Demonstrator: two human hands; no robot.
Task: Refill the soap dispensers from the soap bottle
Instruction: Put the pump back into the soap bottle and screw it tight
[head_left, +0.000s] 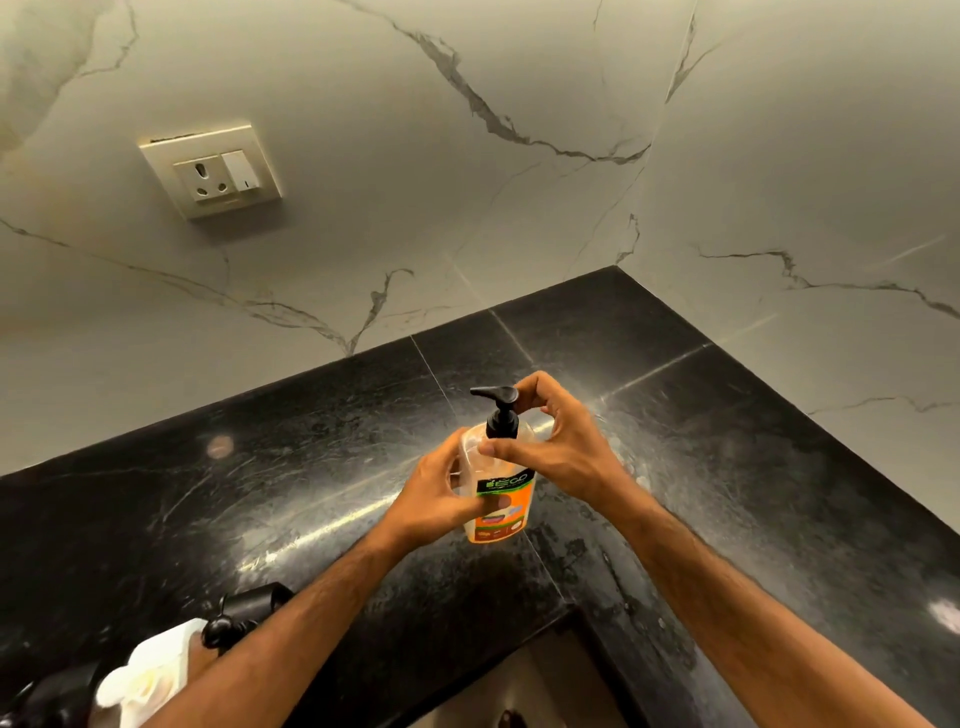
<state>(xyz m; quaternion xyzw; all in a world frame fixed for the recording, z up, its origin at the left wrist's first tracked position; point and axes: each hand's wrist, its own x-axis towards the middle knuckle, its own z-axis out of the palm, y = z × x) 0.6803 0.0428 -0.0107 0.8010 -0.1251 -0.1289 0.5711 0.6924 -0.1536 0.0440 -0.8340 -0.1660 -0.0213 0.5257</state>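
Two hands work on one soap dispenser that stands upright on the black bench, near the corner of the marble walls. The left hand wraps around the clear body at the label and holds it firm. The right hand grasps the top: its thumb lies against the black collar of the pump, and the other fingers curl behind the pump head. So both grips are closed on the same dispenser, one low and one high, and the dispenser is between them.

I judge that the step in hand is turning the pump collar, either to open the dispenser for filling or to close it after; the picture does not tell which. The body looks nearly empty in its upper part, with orange liquid low down. The next move calls for a steady left grip while the right one twists, and the dispenser must stay upright so nothing spills. The soap bottle for refilling is not clearly visible; some dark objects and a white cloth lie at the lower left.
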